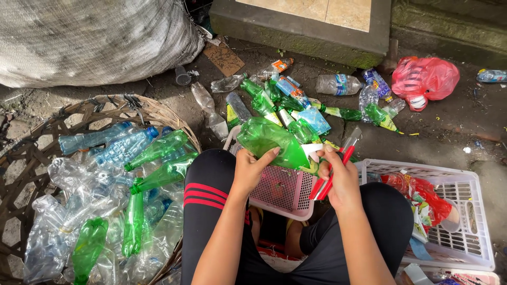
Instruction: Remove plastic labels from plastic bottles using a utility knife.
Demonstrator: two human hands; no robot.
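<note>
The left hand (247,170) clasps a light, crushable green plastic bottle (266,138) by its belly, while right-hand fingers (330,158) close around a red-handled cutter (338,164).

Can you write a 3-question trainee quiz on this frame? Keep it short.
1. True or false: the left hand holds a green bottle.
2. What does the right hand hold? A) red cutter B) cap C) bag
3. Fill in: the woven basket on the person's left holds clear, blue and ____ bottles.

Key: 1 true; 2 A; 3 green.
</note>
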